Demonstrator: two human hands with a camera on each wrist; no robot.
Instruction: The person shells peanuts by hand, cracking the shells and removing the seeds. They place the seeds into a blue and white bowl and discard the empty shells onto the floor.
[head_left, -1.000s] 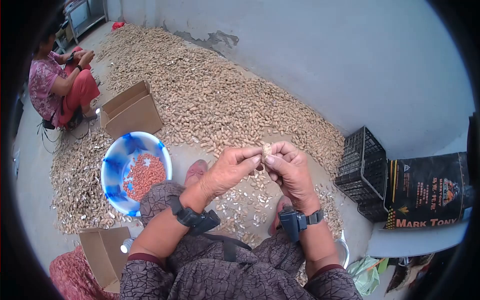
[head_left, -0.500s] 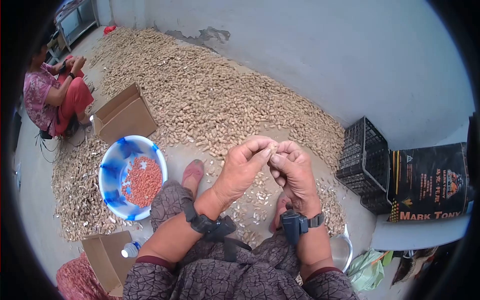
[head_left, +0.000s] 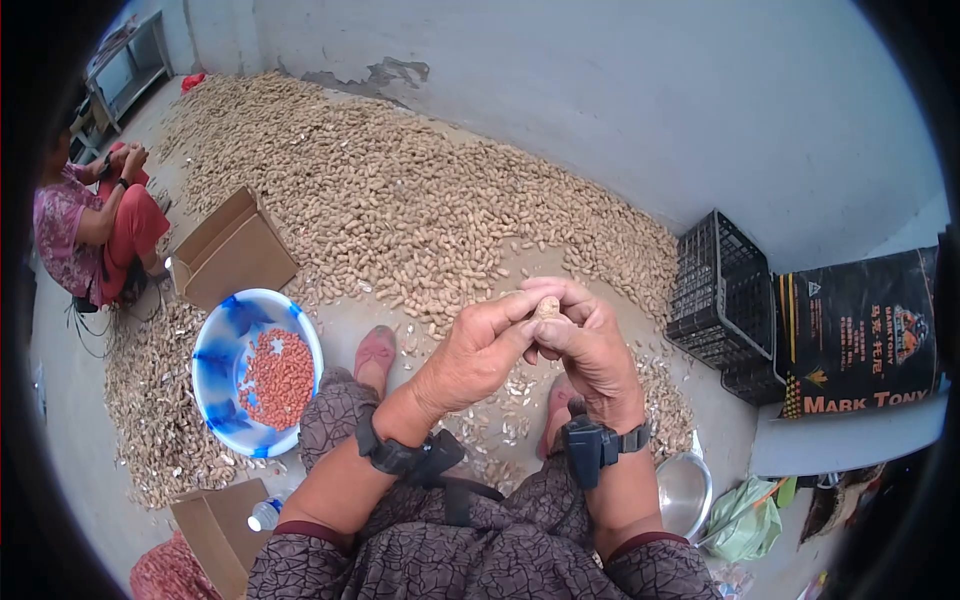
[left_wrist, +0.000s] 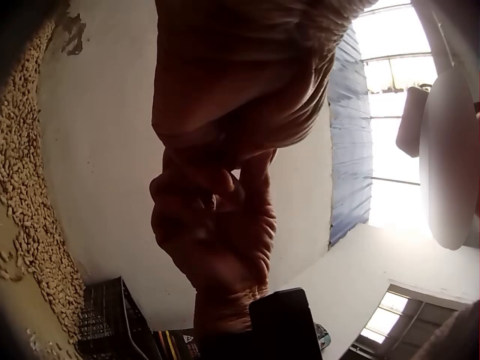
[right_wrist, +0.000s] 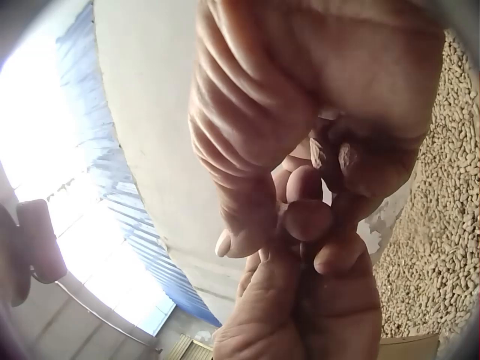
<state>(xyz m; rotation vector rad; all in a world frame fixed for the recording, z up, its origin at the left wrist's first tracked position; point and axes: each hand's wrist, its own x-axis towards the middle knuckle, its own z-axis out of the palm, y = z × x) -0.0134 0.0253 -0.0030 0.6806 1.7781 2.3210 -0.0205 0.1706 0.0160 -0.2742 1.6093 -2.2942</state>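
Observation:
In front of the lap, my left hand [head_left: 470, 355] and right hand [head_left: 595, 355] meet at the fingertips around an unshelled peanut [head_left: 547, 308]. Thumbs and index fingers of both pinch it, and its pale top shows between them. The right wrist view looks up past my right hand [right_wrist: 307, 90] to my left hand [right_wrist: 300, 311] below; reddish peanut kernels [right_wrist: 349, 158] lie in the curl of the right fingers. In the left wrist view, both hands are dark against the wall and hide the peanut.
A blue-and-white basin [head_left: 208, 385] with red kernels stands left of my feet. Heaped peanuts [head_left: 400, 190] spread along the wall. Cardboard boxes [head_left: 245, 265], shells [head_left: 155, 400], a black crate [head_left: 715, 300], a metal bowl [head_left: 685, 495] and a squatting person [head_left: 90, 225] are around.
The hands have stayed together at the peanut, and its end now pokes up between the thumbs and fingers. The head view has shifted, so the basin and boxes sit lower and further left.

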